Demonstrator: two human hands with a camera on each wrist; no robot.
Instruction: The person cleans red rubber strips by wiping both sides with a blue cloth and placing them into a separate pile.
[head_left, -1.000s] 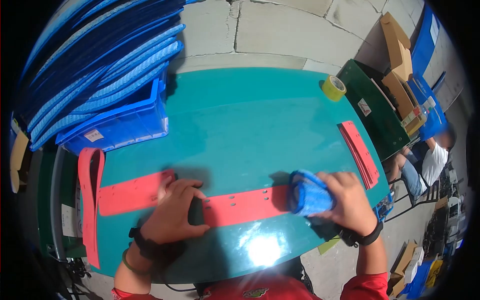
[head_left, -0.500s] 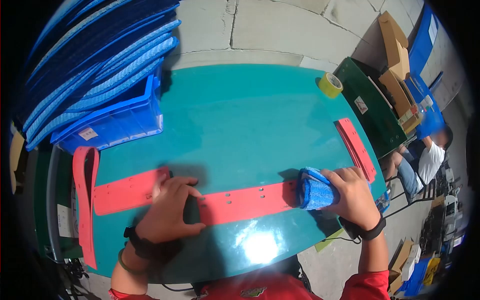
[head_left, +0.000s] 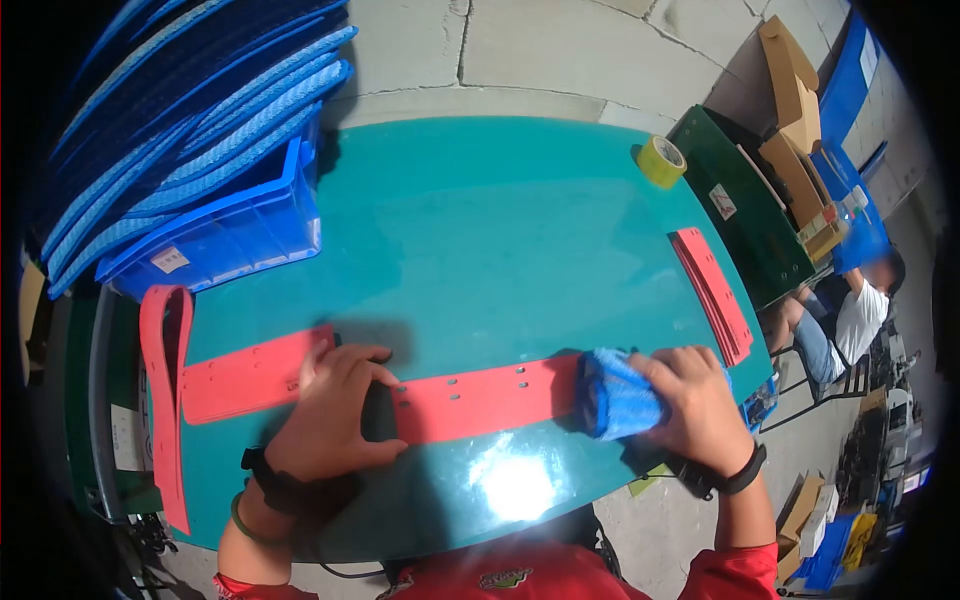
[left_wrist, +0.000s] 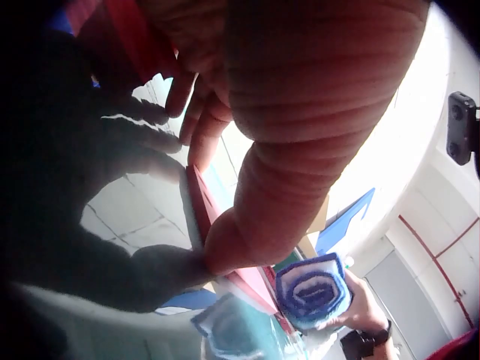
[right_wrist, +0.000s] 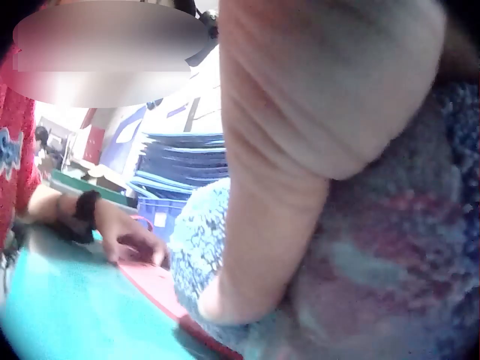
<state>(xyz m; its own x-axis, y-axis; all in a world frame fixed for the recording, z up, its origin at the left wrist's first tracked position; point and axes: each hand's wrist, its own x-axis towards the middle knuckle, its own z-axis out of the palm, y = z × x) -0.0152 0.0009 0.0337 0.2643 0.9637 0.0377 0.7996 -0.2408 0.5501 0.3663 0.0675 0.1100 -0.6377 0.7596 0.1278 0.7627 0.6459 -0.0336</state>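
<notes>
A flat red strip (head_left: 490, 398) with pairs of oval holes lies across the green table. My left hand (head_left: 335, 412) rests over its left end, thumb at the near edge and the other fingers toward the far edge; the left wrist view shows the thumb (left_wrist: 240, 236) touching the strip. My right hand (head_left: 700, 408) grips a rolled blue cloth (head_left: 620, 393), which sits on the strip's right part and covers its end. In the left wrist view the roll (left_wrist: 311, 291) shows its spiral end. Just left of my left hand lies another red piece (head_left: 245, 382) with holes.
A folded red strip (head_left: 163, 400) stands at the table's left edge. Several red strips (head_left: 712, 295) are piled at the right, below a yellow tape roll (head_left: 661, 161). A blue bin (head_left: 225, 235) with blue cloths (head_left: 180, 150) stands back left. A person (head_left: 860, 330) sits beyond the right side.
The blue cloth in my right hand went right along the red strip, then back left over its right part. My left hand has stayed at the strip's left end.
</notes>
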